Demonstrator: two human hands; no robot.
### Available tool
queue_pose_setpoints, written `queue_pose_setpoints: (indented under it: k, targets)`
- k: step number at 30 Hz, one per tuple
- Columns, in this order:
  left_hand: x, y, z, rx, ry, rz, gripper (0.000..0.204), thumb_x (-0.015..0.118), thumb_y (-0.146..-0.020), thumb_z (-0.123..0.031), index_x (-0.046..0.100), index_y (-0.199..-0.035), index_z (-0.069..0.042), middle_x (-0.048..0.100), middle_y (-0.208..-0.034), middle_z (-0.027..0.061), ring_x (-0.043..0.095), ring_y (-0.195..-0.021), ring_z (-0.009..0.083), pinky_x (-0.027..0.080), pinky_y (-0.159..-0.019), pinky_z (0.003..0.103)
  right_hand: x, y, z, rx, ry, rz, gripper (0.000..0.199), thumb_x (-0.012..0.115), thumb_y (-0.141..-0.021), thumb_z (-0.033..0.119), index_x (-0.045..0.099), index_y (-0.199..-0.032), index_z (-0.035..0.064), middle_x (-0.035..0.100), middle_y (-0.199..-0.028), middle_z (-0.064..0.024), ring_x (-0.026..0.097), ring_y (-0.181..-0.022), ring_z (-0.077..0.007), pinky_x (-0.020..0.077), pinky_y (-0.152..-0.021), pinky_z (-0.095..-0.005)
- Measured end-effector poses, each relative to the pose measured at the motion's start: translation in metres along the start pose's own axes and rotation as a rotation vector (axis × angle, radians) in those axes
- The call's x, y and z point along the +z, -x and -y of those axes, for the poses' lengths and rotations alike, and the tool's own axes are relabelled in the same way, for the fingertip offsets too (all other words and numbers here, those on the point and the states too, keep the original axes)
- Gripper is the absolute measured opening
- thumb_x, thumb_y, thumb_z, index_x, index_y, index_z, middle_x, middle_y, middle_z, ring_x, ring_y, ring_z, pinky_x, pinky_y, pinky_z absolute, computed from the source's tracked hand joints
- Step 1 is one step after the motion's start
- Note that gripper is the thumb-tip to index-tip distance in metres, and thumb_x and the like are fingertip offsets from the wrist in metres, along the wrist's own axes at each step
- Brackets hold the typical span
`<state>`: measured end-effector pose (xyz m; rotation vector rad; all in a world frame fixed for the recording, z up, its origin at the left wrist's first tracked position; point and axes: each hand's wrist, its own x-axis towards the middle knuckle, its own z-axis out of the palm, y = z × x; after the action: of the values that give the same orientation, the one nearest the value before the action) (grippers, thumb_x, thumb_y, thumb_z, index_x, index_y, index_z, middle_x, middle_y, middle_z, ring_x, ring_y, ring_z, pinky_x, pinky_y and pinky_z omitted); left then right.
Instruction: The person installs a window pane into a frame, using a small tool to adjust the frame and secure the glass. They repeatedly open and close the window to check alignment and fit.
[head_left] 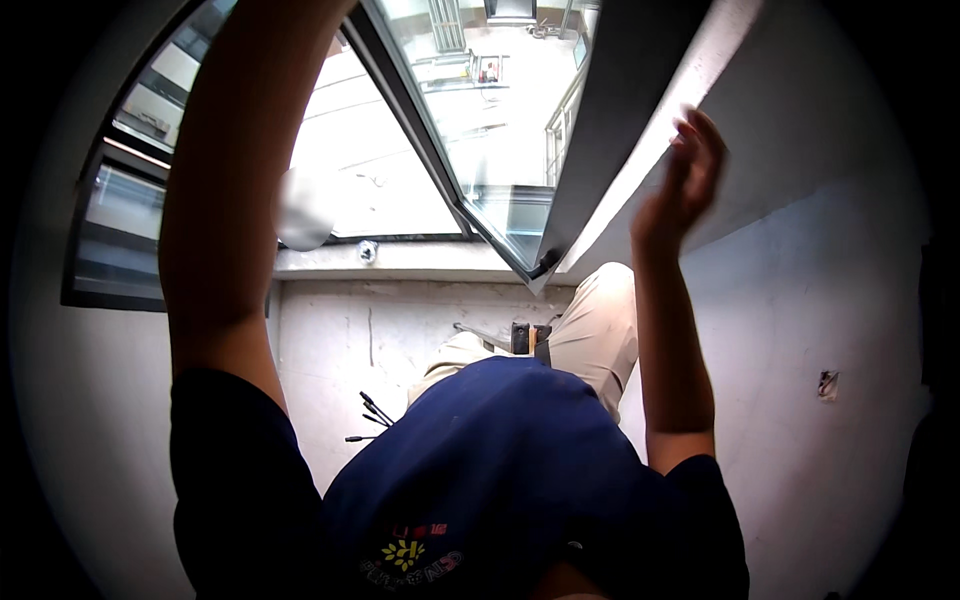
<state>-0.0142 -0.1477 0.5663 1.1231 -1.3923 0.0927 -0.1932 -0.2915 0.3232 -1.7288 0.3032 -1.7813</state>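
Note:
My left forearm (235, 170) rises past the top edge, so my left hand is out of sight. Beside it, an inward-swung window sash (425, 115) with a dark frame and clear glass hangs at a slant. My right hand (685, 175) is raised to the right of the sash, near the pale edge of the window reveal (640, 165). Its fingers point up, slightly curled and a little blurred, with nothing visible in them. Whether its fingertips touch the wall edge I cannot tell.
A blurred white rounded thing (303, 225) shows beside my left arm. On the window sill (430, 260) sits a small clear-and-dark object (368, 251). Black cable ends (372, 412) stick out near my waist. The right wall has a small wiring hole (828, 385).

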Motion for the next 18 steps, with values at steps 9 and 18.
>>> queue_pose_setpoints:
  k: [9, 18]
  targets:
    - [-0.009, 0.389, 0.085, -1.314, 0.532, -0.293, 0.064, 0.045, -0.098, -0.059, 0.050, -0.058, -0.010, 0.050, -0.054, 0.0047, 0.045, -0.042, 0.0127, 0.034, -0.042, 0.026, 0.029, 0.163, 0.102, 0.276, -0.024, 0.895, 0.050, 0.076, -0.078, 0.012, 0.056, -0.123, -0.0004, 0.058, -0.119, -0.0195, 0.057, -0.110, -0.0358, 0.0466, -0.095, -0.0411]
    - [0.007, 0.426, 0.068, -1.564, 0.932, -0.620, 0.061, 0.036, -0.099, -0.064, 0.054, -0.080, -0.008, 0.052, -0.070, 0.0028, 0.051, -0.060, 0.0123, 0.042, -0.048, 0.027, 0.078, 0.192, 0.142, 0.207, 0.297, 1.216, 0.027, 0.071, -0.078, 0.011, 0.070, -0.105, 0.0052, 0.063, -0.114, -0.0085, 0.062, -0.099, -0.0274, 0.0519, -0.084, -0.0361]
